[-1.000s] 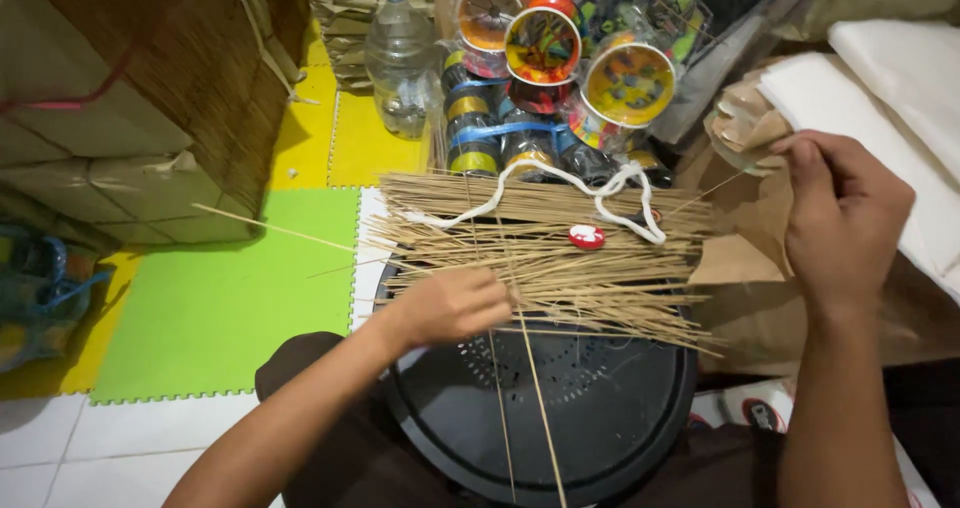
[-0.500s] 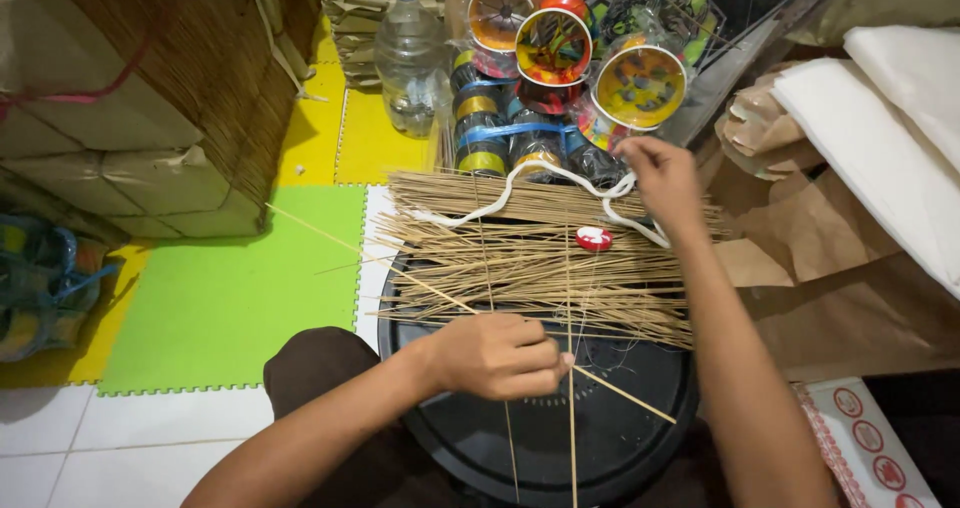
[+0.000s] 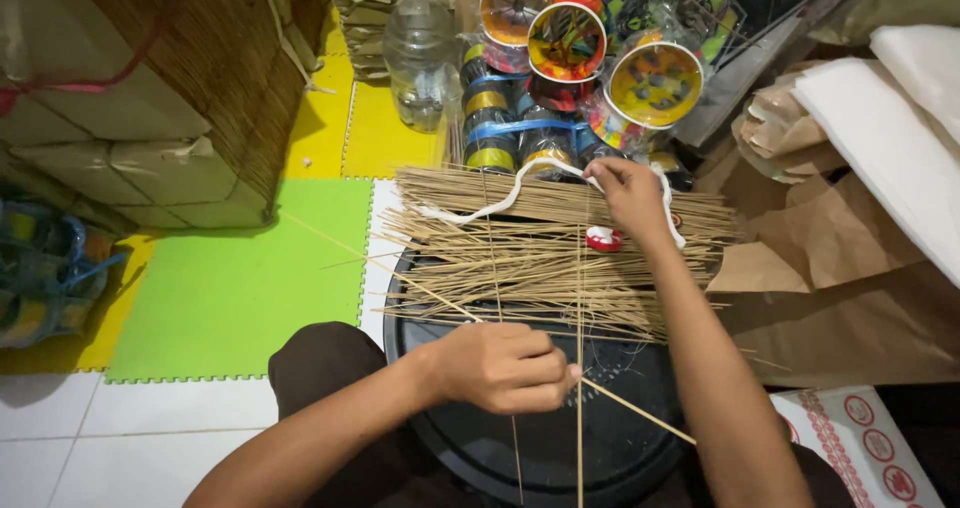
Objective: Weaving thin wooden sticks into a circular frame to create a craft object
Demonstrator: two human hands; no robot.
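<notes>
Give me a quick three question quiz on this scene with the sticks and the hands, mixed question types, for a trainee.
1. True or false: the left hand pinches thin sticks over the round black tray.
2. What does the right hand touch? A) the water bottle B) the pile of sticks with its white cord C) the brown paper
3. What colour is the foam mat beside the tray?

Key: 1 true; 2 B; 3 green.

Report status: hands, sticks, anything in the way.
Left hand pinching thin sticks. Right hand on stick pile. White cord, red-white piece lie across pile.
</notes>
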